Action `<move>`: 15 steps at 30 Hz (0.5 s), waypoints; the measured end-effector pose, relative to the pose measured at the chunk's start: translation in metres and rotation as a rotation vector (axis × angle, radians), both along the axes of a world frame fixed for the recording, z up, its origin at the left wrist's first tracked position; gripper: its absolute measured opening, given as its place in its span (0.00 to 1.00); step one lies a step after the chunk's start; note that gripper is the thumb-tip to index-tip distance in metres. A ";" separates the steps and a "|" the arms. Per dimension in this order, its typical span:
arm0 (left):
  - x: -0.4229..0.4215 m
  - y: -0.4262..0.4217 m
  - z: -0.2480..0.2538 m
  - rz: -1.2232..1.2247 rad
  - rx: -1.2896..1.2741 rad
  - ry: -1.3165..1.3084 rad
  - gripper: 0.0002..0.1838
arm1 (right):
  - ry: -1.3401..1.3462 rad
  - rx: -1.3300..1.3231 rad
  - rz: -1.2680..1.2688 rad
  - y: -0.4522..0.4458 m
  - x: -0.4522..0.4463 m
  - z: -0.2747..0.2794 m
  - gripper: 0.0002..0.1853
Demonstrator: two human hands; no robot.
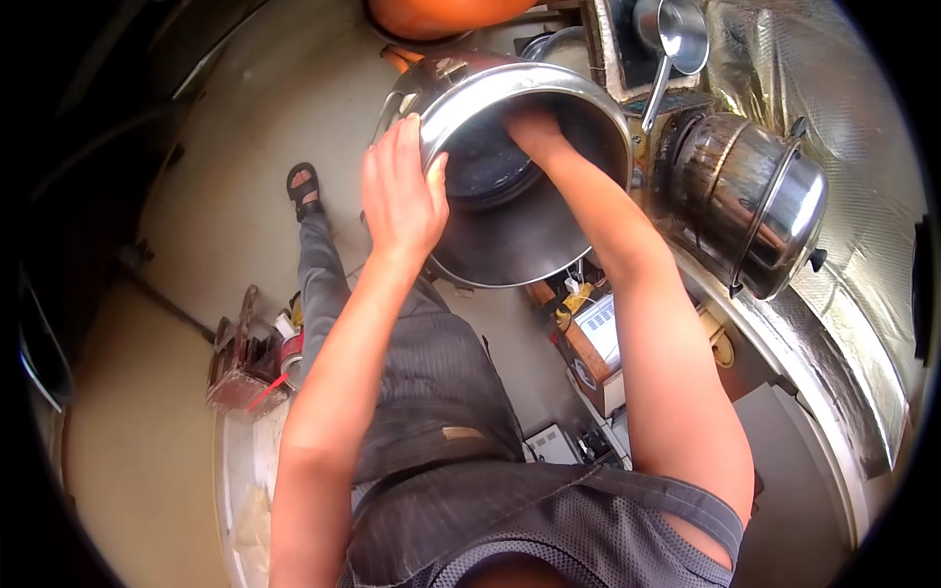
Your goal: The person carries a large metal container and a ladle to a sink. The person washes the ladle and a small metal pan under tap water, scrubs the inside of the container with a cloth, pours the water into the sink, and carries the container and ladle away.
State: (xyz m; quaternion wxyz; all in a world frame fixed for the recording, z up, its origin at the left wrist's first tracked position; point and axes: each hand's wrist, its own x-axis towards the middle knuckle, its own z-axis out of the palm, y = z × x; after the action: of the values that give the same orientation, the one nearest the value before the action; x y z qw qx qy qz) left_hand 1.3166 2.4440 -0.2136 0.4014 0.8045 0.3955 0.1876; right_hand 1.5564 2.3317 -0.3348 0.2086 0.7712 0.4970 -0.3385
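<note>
A: Where is the large metal pot (529, 76) being worked on?

B: Ahead of the body, tilted, with its mouth being turned towards the wearer. What is bearing its weight cannot be told.

A: And the hands?

B: The left hand (402, 196) is being laid at the rim, fingers straight, thumb a little apart. The right hand (532, 127) is being held deep inside; its fingers are being hidden by shadow, so whether anything is being grasped cannot be told.

A: How is this best being done?

B: Ideally, the rim is being steadied firmly while the inside is being reached, with the forearm being held off the edge.

A: And the surroundings?

B: Pale floor (255, 108) is being shown on the left. On the right, a lidded pot (725, 167) is being backed by crinkled foil (833, 88), with a small saucepan (684, 44) being seen above.
</note>
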 end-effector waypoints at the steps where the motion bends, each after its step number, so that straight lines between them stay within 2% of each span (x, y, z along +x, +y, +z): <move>1: 0.001 0.001 -0.001 -0.003 0.009 0.003 0.27 | -0.110 0.115 -0.036 -0.031 -0.005 -0.019 0.19; 2: 0.002 0.001 -0.002 -0.006 0.018 0.007 0.27 | -0.223 0.228 -0.072 -0.059 -0.013 -0.038 0.20; 4: -0.002 -0.001 0.000 -0.012 0.022 0.019 0.26 | -0.161 -0.009 -0.153 -0.107 -0.051 -0.086 0.20; 5: -0.002 -0.002 0.000 -0.002 0.021 0.026 0.26 | -0.035 -0.225 -0.150 -0.081 -0.085 -0.044 0.20; 6: 0.000 -0.002 0.001 0.007 0.019 0.026 0.26 | 0.098 -0.302 -0.140 -0.069 -0.110 -0.037 0.21; 7: 0.001 -0.003 0.002 0.004 0.017 0.015 0.26 | 0.261 -0.218 -0.268 -0.061 -0.133 -0.048 0.22; 8: 0.000 -0.003 0.001 -0.002 0.024 0.025 0.28 | 0.340 -0.136 -0.499 -0.047 -0.157 -0.069 0.22; 9: 0.001 -0.002 0.001 -0.001 0.038 0.032 0.30 | 0.481 0.041 -0.539 -0.013 -0.160 -0.041 0.22; 12: 0.001 -0.002 0.002 0.021 0.023 0.012 0.27 | 0.756 0.489 -0.927 0.015 -0.160 -0.015 0.18; 14: 0.004 -0.001 0.001 0.037 0.035 -0.014 0.26 | 0.677 0.547 -0.602 0.003 -0.161 0.019 0.16; 15: 0.003 -0.001 0.002 0.024 0.022 0.001 0.28 | 0.566 0.323 -0.501 -0.022 -0.163 0.032 0.16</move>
State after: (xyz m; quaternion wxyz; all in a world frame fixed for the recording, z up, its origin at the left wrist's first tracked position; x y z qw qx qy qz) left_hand 1.3197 2.4434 -0.2113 0.3903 0.8041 0.4032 0.1962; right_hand 1.3934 2.3095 -0.3032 -0.1489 0.7678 0.3782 -0.4953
